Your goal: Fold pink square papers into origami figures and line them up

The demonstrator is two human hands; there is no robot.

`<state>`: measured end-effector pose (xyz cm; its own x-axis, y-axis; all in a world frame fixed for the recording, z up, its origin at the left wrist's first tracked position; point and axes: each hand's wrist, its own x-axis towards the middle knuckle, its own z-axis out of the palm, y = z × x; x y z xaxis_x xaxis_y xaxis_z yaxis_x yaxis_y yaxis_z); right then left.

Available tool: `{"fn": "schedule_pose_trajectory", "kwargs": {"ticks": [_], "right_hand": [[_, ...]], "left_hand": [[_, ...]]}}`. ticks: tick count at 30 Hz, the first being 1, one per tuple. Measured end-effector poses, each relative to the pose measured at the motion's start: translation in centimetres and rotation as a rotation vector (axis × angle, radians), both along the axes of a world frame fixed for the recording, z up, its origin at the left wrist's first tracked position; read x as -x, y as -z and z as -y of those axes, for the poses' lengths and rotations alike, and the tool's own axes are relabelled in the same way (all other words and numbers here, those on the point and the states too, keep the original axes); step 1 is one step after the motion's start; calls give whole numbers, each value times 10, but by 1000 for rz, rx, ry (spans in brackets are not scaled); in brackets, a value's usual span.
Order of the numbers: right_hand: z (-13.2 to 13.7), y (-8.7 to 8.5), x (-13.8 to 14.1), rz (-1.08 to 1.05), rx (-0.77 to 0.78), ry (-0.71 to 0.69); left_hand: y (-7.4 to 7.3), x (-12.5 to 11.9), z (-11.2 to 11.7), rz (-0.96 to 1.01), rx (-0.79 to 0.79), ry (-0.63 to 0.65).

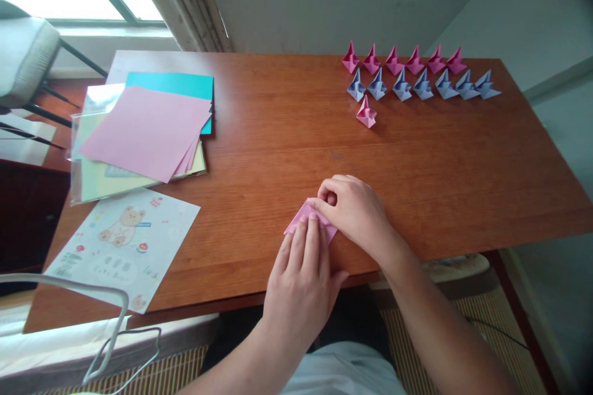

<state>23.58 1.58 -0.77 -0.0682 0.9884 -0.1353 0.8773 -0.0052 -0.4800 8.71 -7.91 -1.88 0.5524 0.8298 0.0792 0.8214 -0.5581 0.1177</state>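
A folded piece of pink paper (304, 210) lies on the wooden table close to its front edge. My left hand (300, 274) rests flat on it with the fingers stretched out, covering much of the paper. At the paper's upper corner, my right hand (354, 213) has its fingers curled and its thumb pressed on the edge. The exact folds under my hands are hidden.
Folded dark pink paper figures (416, 62) stand in a row at the back right, before them a row of lilac ones (401, 86) and a single pink figure (366, 114). On the left are pink sheets (148, 129), blue paper (178, 83) and a bear-printed sheet (125, 247).
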Motion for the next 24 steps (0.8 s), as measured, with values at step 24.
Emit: {"fn": "schedule_pose_trajectory", "kwargs": {"ticks": [24], "right_hand": [[0, 0, -2, 32, 46, -29]], "left_hand": [[-5, -25, 1, -123, 3, -39]]}}
